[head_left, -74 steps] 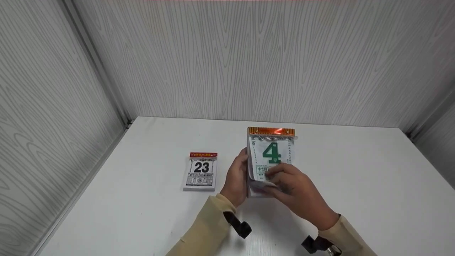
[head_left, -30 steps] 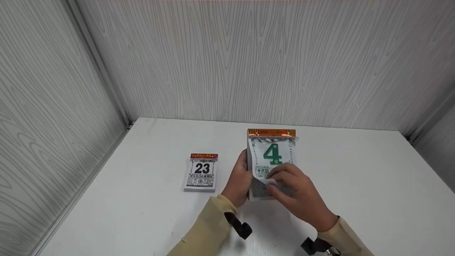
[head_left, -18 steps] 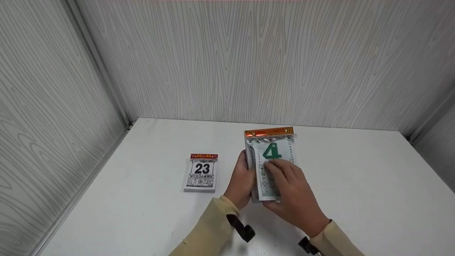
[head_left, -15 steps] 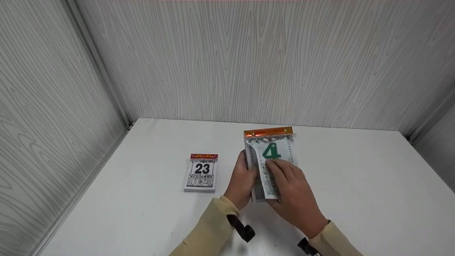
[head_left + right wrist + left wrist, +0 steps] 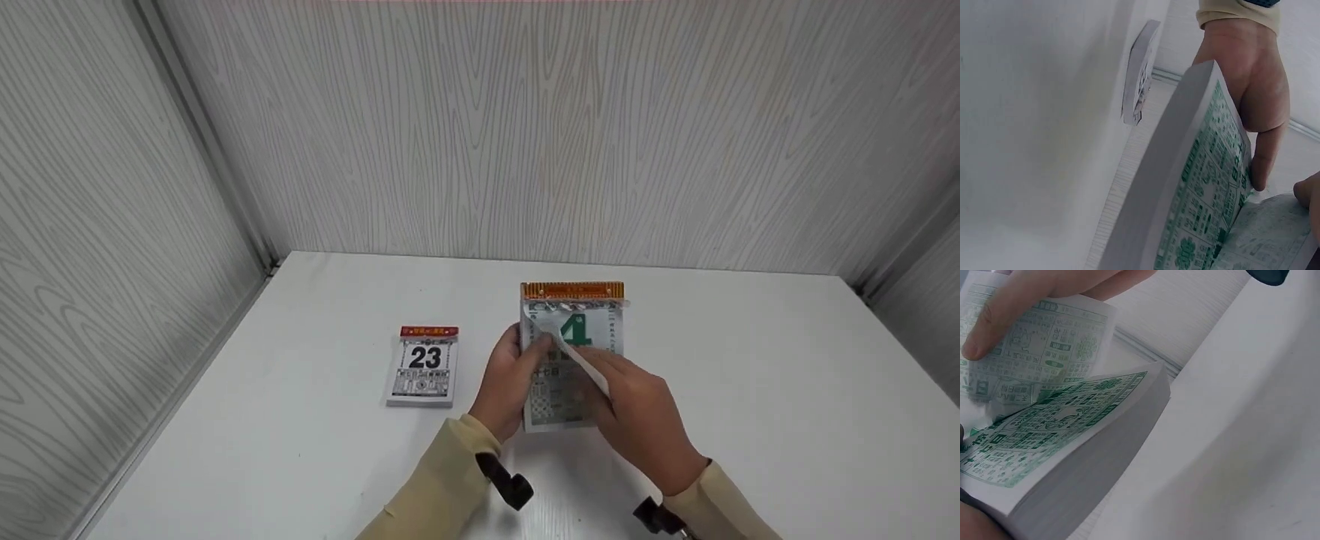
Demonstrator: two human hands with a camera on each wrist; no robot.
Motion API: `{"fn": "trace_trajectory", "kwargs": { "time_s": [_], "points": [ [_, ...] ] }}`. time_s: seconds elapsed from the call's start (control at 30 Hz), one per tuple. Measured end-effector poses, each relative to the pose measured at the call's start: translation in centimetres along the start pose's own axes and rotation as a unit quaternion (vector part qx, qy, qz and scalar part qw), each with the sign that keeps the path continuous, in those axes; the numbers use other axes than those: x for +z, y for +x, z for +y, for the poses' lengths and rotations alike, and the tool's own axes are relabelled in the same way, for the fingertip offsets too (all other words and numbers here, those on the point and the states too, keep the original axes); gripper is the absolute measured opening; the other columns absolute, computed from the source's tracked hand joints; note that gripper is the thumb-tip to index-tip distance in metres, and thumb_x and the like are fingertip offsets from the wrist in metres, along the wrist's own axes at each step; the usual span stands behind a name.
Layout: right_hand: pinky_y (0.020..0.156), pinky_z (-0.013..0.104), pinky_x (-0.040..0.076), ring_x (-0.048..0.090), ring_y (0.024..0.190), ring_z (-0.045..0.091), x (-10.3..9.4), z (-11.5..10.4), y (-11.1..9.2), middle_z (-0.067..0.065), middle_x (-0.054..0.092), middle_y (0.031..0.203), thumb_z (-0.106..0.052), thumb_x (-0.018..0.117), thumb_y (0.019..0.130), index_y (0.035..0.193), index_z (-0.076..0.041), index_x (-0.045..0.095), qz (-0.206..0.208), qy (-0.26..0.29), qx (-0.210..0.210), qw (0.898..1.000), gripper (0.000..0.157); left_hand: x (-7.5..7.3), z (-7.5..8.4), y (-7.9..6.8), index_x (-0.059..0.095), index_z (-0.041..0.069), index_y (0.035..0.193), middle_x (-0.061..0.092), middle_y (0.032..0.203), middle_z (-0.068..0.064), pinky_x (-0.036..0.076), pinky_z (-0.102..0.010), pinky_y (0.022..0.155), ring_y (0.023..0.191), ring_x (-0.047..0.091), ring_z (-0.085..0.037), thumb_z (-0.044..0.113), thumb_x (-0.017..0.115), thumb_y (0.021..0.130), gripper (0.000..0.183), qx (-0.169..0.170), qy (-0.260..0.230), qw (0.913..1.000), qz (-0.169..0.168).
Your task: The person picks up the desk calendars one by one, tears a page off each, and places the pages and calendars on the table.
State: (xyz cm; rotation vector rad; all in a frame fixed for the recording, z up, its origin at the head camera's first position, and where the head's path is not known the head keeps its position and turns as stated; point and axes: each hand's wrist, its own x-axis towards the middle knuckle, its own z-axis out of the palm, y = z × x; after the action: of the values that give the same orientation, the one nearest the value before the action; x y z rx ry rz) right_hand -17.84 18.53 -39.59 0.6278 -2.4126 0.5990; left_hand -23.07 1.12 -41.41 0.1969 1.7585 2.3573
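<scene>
A thick tear-off calendar (image 5: 572, 291) with an orange-and-gold header is held above the table. My left hand (image 5: 504, 382) grips its left side, the thumb pressing the printed face and the fingers mostly hidden behind it. In the right wrist view that thumb lies on the green-printed page (image 5: 1207, 180). My right hand (image 5: 637, 412) pinches the top sheet (image 5: 1072, 337), marked with a green 4, and holds it bent up and to the right. The sheet is attached under the header, and the page beneath it shows.
A smaller tear-off calendar (image 5: 423, 367) with a red header and a black 23 lies on the white table (image 5: 300, 390), left of the hands. Pale wood-grain panels (image 5: 480, 127) stand at the back and sides. Black straps with small blocks sit at both wrists.
The right fingers have gone from the sheet's lower edge to holding it peeled up to the right, uncovering the page below. The left thumb has moved onto the face; the small calendar has stayed put.
</scene>
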Motion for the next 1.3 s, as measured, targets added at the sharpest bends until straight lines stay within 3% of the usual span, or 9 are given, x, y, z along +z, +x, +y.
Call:
{"fn": "trace_trajectory", "kwargs": {
  "time_s": [0.17, 0.37, 0.67, 0.83, 1.1, 1.3],
  "points": [
    [0.093, 0.043, 0.058, 0.069, 0.118, 0.025, -0.1, 0.2, 0.0, 0.008, 0.072, 0.128, -0.004, 0.076, 0.093, 0.133, -0.008, 0.069, -0.016, 0.015, 0.011, 1.000, 0.041, -0.2, -0.3, 0.1, 0.048, 0.022, 0.149, 0.066, 0.133, 0.004, 0.048, -0.042, 0.108, 0.123, 0.063, -0.016, 0.041, 0.062, 0.104, 0.051, 0.010, 0.037, 0.9992, 0.013],
    [0.091, 0.039, 0.059, 0.071, 0.115, 0.020, -0.1, 0.7, 0.1, 0.006, 0.074, 0.124, -0.006, 0.077, 0.093, 0.129, -0.009, 0.071, -0.016, 0.007, -0.012, 1.000, 0.037, -0.2, -0.7, 0.3, 0.053, 0.013, 0.147, 0.068, 0.133, 0.000, 0.051, -0.037, 0.104, 0.120, 0.064, -0.015, 0.033, 0.063, 0.105, 0.048, 0.040, 0.059, 0.9971, 0.029],
    [0.071, 0.033, 0.059, 0.071, 0.084, 0.008, -0.6, 1.2, 0.4, 0.001, 0.077, 0.098, -0.008, 0.072, 0.098, 0.108, -0.009, 0.076, -0.014, 0.030, 0.020, 0.999, 0.012, -0.1, -0.7, 0.4, 0.051, 0.011, 0.149, 0.064, 0.140, -0.003, 0.046, -0.041, 0.111, 0.130, 0.059, -0.017, 0.024, 0.055, 0.109, 0.042, 0.036, 0.068, 0.9966, 0.030],
    [0.067, 0.032, 0.056, 0.067, 0.078, 0.005, -1.1, 2.2, 0.5, 0.005, 0.079, 0.101, -0.005, 0.068, 0.099, 0.112, -0.006, 0.077, 0.005, 0.070, 0.035, 0.997, 0.015, -0.2, -0.8, 0.5, 0.052, 0.013, 0.148, 0.067, 0.136, -0.003, 0.048, -0.041, 0.109, 0.125, 0.063, -0.017, 0.025, 0.060, 0.107, 0.044, 0.039, 0.056, 0.9974, 0.024],
    [0.071, 0.037, 0.060, 0.073, 0.088, 0.011, -2.1, 3.6, 0.6, 0.006, 0.079, 0.105, -0.012, 0.063, 0.104, 0.113, -0.004, 0.077, 0.029, 0.145, 0.085, 0.985, 0.019, -0.2, -0.8, 0.4, 0.053, 0.010, 0.147, 0.072, 0.125, -0.006, 0.054, -0.037, 0.099, 0.113, 0.069, -0.019, 0.025, 0.062, 0.105, 0.045, 0.038, 0.025, 0.9989, 0.013],
    [0.066, 0.025, 0.057, 0.075, 0.080, 0.015, -2.4, 4.2, 0.9, 0.007, 0.079, 0.100, -0.014, 0.064, 0.104, 0.112, -0.004, 0.078, 0.058, 0.167, 0.106, 0.978, 0.019, -0.3, -0.7, 0.3, 0.052, 0.008, 0.147, 0.071, 0.125, -0.006, 0.054, -0.035, 0.098, 0.114, 0.069, -0.019, 0.025, 0.062, 0.106, 0.046, 0.042, 0.026, 0.9988, 0.005]
  ]
}}
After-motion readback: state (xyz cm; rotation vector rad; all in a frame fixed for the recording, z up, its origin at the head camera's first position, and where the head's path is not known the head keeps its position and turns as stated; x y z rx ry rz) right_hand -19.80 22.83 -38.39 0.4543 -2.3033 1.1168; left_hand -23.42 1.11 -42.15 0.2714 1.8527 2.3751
